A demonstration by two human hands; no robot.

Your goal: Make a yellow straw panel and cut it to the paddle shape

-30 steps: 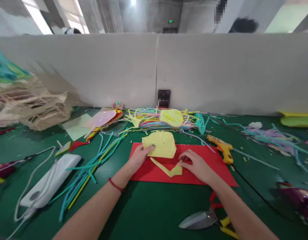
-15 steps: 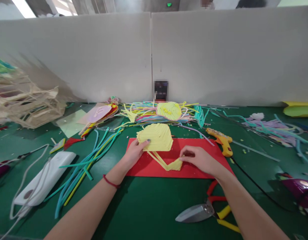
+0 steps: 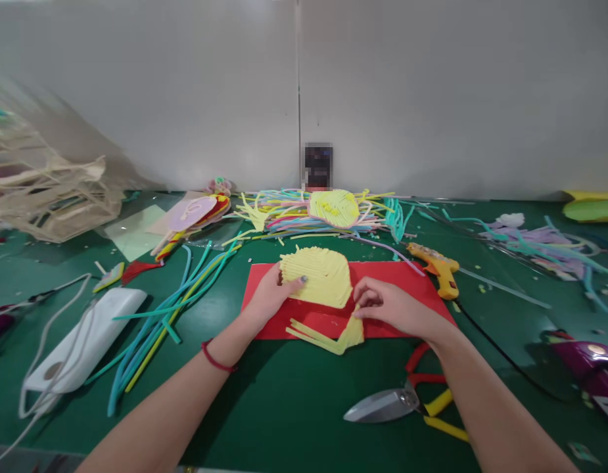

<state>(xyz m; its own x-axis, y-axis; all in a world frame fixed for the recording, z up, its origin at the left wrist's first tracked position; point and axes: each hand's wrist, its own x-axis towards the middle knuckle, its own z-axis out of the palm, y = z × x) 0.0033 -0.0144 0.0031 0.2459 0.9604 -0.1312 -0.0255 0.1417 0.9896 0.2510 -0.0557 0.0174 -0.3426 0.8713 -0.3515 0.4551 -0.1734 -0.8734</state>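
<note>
My left hand (image 3: 270,297) grips the left edge of a pale yellow ribbed panel (image 3: 321,279), its thumb lying on top. The panel has a rounded far edge and is held over a red sheet (image 3: 399,274). Between the fingertips of my right hand (image 3: 390,305) is the upper corner of a smaller yellow piece (image 3: 351,334). Two narrow strips stretch leftward from that piece, across the sheet's front edge. The two yellow things are close together by my right fingertips; I cannot tell whether they touch.
Shears (image 3: 382,406) lie near my right forearm. A yellow glue gun (image 3: 439,268) with a black cord rests at the right. Blue-green strips (image 3: 158,332) and a white power bank-like box (image 3: 89,338) lie left. Colourful strips (image 3: 284,220) are heaped before the grey partition (image 3: 185,98).
The view has tipped downward. The yellow panel has shifted right, towards my right hand. The smaller piece has swung more upright, and its strips now show clear of the panel.
</note>
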